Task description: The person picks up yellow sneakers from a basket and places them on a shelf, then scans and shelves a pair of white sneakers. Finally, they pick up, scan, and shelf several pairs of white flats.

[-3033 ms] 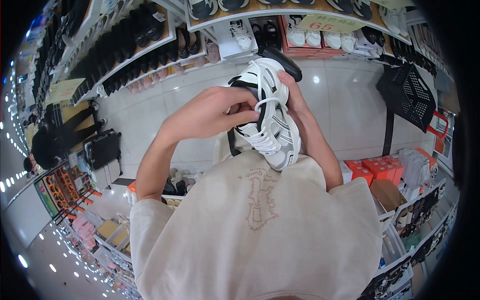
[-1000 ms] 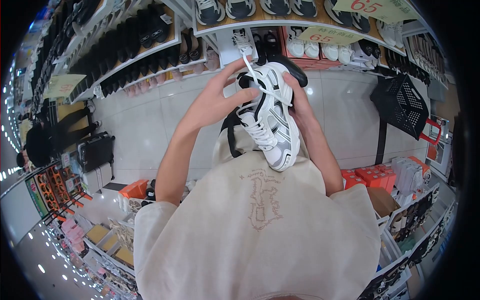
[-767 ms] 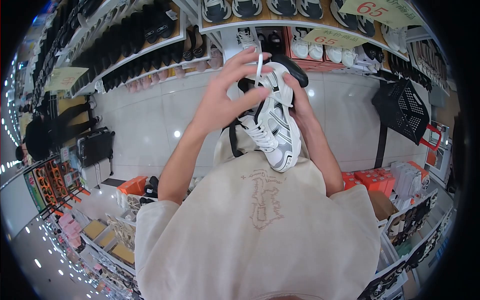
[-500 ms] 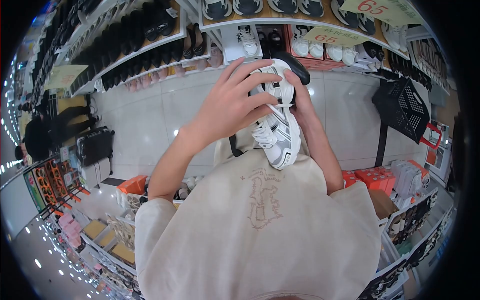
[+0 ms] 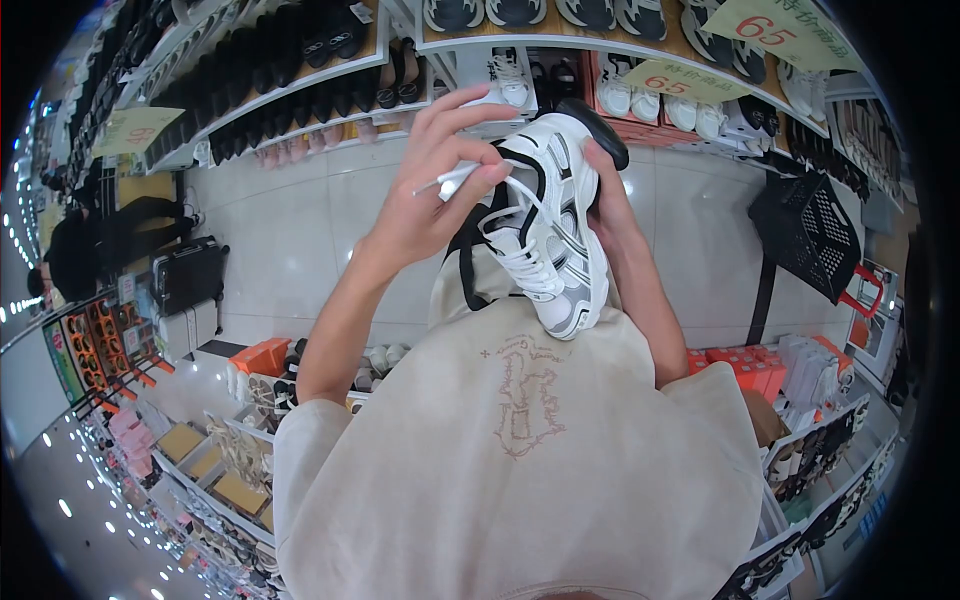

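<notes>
A white sneaker with silver and black panels (image 5: 568, 250) is held in front of my chest, its toe pointing down toward my shirt. My right hand (image 5: 610, 200) grips it along the right side near the heel. Between the thumb and fingers of my left hand (image 5: 430, 190) a white shoelace (image 5: 455, 183) is pinched, pulled out to the left of the shoe. The lace runs loose from the pinch back to the laced front. A black rounded thing (image 5: 598, 135) shows behind the heel, partly covered.
Shelves of sneakers (image 5: 590, 12) and dark shoes (image 5: 300, 45) line the far side, with price signs (image 5: 685, 80). A black basket (image 5: 808, 225) sits on the tiled floor at right. At left are a black suitcase (image 5: 190, 285) and a person in dark clothes (image 5: 90, 245). Orange boxes (image 5: 740, 370) stand nearby.
My left hand has moved left and up, off the sneaker's opening, drawing the shoelace out. My right hand keeps its grip, and the sneaker has shifted slightly.
</notes>
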Tool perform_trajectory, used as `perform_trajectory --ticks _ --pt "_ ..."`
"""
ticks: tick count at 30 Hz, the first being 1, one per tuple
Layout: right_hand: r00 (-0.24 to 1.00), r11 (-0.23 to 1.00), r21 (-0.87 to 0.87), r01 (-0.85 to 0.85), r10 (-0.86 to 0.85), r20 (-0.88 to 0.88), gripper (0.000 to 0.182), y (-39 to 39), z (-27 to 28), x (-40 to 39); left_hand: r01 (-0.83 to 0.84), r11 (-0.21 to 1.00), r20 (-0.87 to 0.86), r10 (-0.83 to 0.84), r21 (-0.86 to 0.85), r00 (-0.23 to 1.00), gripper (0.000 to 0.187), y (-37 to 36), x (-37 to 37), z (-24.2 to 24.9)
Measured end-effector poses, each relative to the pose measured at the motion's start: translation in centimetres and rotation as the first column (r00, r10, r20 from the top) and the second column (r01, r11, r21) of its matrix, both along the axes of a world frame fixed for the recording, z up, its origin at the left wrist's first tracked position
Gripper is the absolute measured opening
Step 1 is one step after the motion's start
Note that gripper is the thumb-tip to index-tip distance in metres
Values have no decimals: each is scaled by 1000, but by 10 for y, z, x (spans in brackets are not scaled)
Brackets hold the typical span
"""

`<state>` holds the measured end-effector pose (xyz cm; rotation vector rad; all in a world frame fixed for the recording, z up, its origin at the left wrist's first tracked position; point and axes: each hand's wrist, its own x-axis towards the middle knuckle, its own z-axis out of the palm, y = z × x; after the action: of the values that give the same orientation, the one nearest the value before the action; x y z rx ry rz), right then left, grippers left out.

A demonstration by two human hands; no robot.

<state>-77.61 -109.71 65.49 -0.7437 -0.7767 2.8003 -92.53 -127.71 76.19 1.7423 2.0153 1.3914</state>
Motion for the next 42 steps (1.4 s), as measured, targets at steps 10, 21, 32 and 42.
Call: perform_trajectory --ticks 10,21,32,42 --pt "1000 1000 -23 -17 17 -17 64 2 1 2 172 966 224 -128 -192 966 27 -10 13 11" --pt "1000 999 39 -16 16 0 70 10 -14 2 -122 915 456 303 -384 837 50 -18 19 0" --pt "1000 998 56 -7 6 15 67 9 -15 -3 -73 846 465 360 -528 808 30 -9 15 -7" --pt "1000 999 35 -26 26 -2 72 11 -14 -3 -78 984 862 178 -160 476 21 -18 23 9"
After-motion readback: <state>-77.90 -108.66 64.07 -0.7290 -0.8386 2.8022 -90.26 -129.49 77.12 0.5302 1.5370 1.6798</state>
